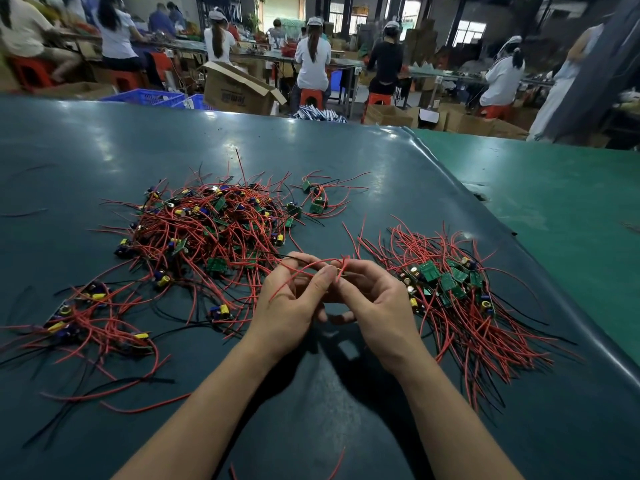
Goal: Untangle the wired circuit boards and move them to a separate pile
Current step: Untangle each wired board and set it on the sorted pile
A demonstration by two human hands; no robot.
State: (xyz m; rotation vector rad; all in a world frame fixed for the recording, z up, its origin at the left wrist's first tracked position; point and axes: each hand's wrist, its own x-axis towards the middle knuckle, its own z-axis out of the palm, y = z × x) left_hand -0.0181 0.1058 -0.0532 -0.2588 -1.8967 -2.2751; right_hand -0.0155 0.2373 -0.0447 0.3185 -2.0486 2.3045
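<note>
Here, head view only. Both my hands were raised just above the dark worktop (104, 133), meeting between the two heaps. My left hand (294, 303) had its fingers (320, 282) curled, pinching the red wires (301, 271) of a single wired board (337, 271); my right hand (374, 299) pinched the same piece from the other side, fingertips touching the left's. The board itself was mostly hidden between the fingertips; only a small brassy part showed, so I could not tell its orientation.

The tangled pile (214, 223) lay to the front-left of my hands, and the red wires I held ran off left and back toward it, their long axis roughly side to side. I could not tell whether they were free of the tangle yet. The sorted pile (450, 282) lay just beside my right hand, boards lined up, leads trailing toward me. A smaller loose cluster (97, 317) sat well apart to the left.

Judgement: the right hand was nearer the sorted pile, so the piece would travel rightward, once the left had drawn the leads clear. Risk: dragging neighbouring boards along.
</note>
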